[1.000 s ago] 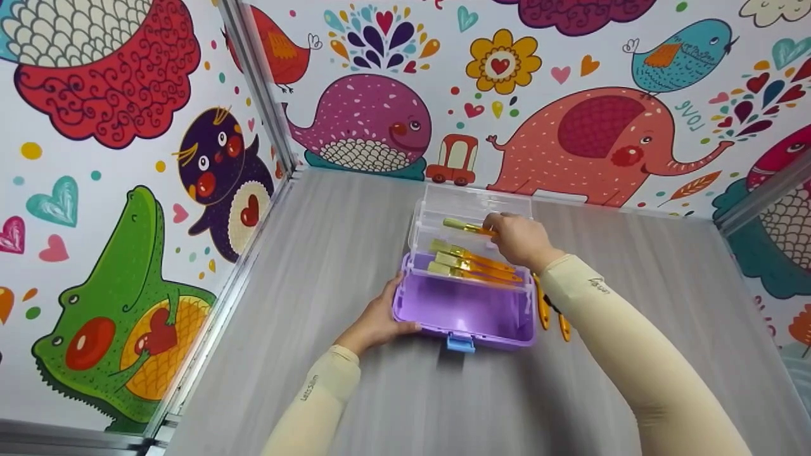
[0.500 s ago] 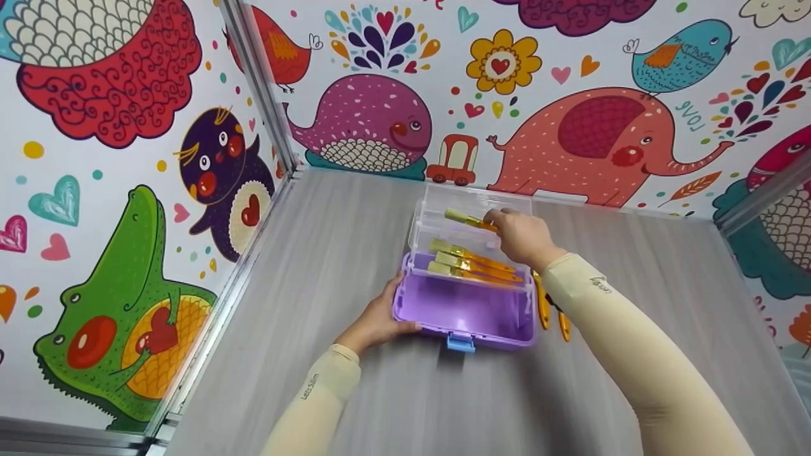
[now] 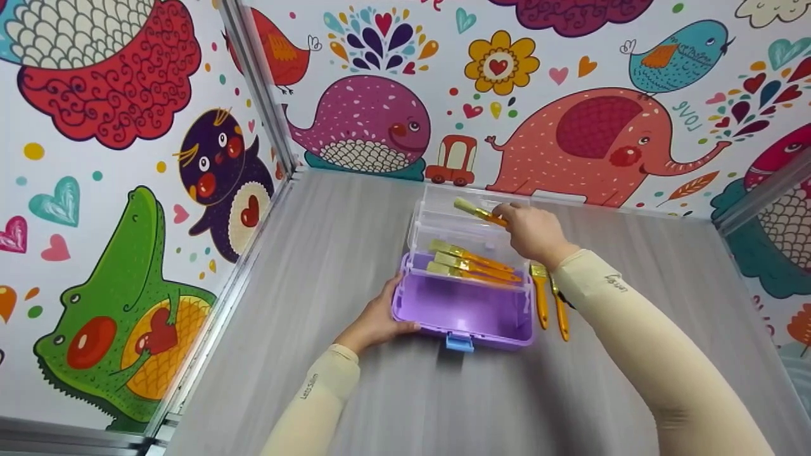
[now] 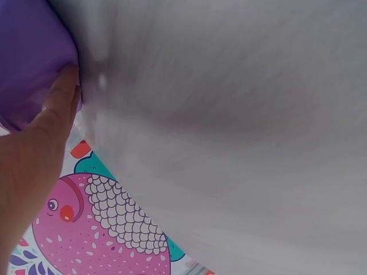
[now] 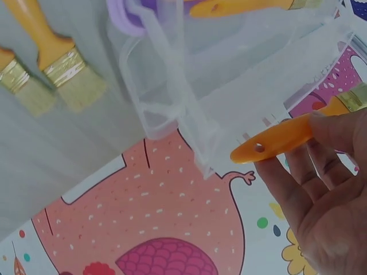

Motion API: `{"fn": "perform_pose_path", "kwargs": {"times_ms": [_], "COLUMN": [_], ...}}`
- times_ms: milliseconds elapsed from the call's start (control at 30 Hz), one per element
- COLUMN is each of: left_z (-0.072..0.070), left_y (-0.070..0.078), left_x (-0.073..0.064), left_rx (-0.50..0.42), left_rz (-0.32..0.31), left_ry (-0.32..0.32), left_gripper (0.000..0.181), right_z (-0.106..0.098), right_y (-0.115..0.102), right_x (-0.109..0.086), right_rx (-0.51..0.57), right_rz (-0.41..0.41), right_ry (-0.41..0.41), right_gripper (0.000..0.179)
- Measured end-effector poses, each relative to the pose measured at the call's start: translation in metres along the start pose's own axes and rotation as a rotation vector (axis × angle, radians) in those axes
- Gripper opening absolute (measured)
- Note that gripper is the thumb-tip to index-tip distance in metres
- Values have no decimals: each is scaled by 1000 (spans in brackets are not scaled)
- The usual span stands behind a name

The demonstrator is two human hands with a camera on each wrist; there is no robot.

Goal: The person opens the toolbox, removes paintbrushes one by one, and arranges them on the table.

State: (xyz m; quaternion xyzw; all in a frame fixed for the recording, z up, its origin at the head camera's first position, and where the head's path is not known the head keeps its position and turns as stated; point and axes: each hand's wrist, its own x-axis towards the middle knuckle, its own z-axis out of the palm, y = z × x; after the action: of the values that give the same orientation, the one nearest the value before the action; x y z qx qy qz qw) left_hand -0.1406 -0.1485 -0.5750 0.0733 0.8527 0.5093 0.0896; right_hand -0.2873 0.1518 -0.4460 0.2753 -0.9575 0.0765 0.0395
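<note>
A purple plastic storage box [image 3: 466,307] with a clear fold-out tray [image 3: 421,256] stands open on the table. My left hand [image 3: 377,320] holds its front left corner, thumb at the front rim; in the left wrist view the fingers [image 4: 60,94] lie along the purple wall. My right hand [image 3: 535,231] pinches a paintbrush [image 3: 488,216] by its orange handle, bristles pointing left, above the raised clear part of the box. In the right wrist view the brush handle [image 5: 278,137] sits between thumb and fingers. Three similar paintbrushes [image 3: 478,261] lie in the tray.
Two more orange-handled paintbrushes [image 3: 540,296] lie on the grey table [image 3: 285,266] to the right of the box, partly beside my right sleeve [image 3: 633,335]. A blue latch [image 3: 460,342] hangs at the box's front. Printed cartoon walls [image 3: 374,120] border the table.
My right hand has moved up and to the right with the paintbrush, which now tilts more. More of the two brushes on the table shows. The left hand has stayed on the box.
</note>
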Motion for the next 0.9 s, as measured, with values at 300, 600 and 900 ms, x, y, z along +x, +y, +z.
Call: {"fn": "perform_pose_path", "kwargs": {"times_ms": [300, 600, 900], "left_z": [-1, 0, 1], "left_y": [1, 0, -2], "left_x": [-1, 0, 1], "left_rx": [6, 4, -3], "left_rz": [-2, -8, -18], "left_ry": [5, 1, -3], "left_gripper": [115, 115, 115], "right_z": [-23, -39, -42], "right_y": [10, 25, 47], "right_x": [-17, -43, -74], "right_rx": [5, 73, 206], "right_rz": [42, 38, 117], "right_ry": [-43, -14, 10], "right_gripper": [39, 40, 42]}}
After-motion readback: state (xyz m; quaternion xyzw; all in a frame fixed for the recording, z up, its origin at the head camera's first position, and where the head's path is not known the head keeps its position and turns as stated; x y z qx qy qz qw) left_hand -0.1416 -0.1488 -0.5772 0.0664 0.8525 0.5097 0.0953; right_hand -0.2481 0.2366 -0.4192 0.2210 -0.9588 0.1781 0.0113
